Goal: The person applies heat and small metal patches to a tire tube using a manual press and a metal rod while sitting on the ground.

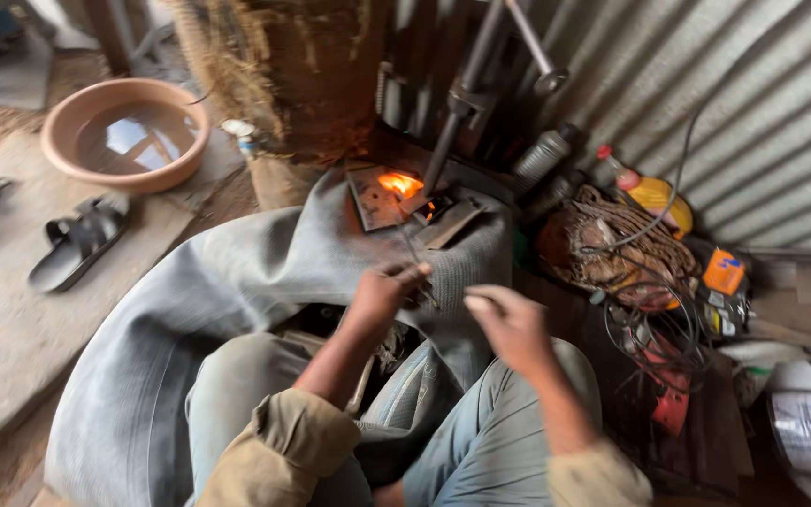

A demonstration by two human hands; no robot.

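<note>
1. The left hand [382, 291] pinches a thin dark wire or stick [412, 249] between fingers and thumb; the thing is blurred, and what it is cannot be told.
2. The right hand [509, 324] is loosely curled with the thumb out, just beside the left; whether it holds anything is hard to make out.
3. Both hands hover over a big grey rubber tube [237, 272] that drapes across the person's lap and spills onto the floor at the left.
4. Beyond the hands, a small flame [402, 184] burns on a flat metal plate [377, 202] that rests on the tube, under a dark metal press [457, 103] whose top is cut off by the frame.
5. To the right lies a tangle of brown cord and wires [612, 244], with a yellow bottle [651, 192] with a red cap behind it, against the corrugated metal wall [762, 113].
6. At the far left, a brown basin [58, 131] of water stands on the floor, with a black sandal [77, 239] near it.
7. The lower right corner is dark and cluttered; the things there are hard to make out.
</note>
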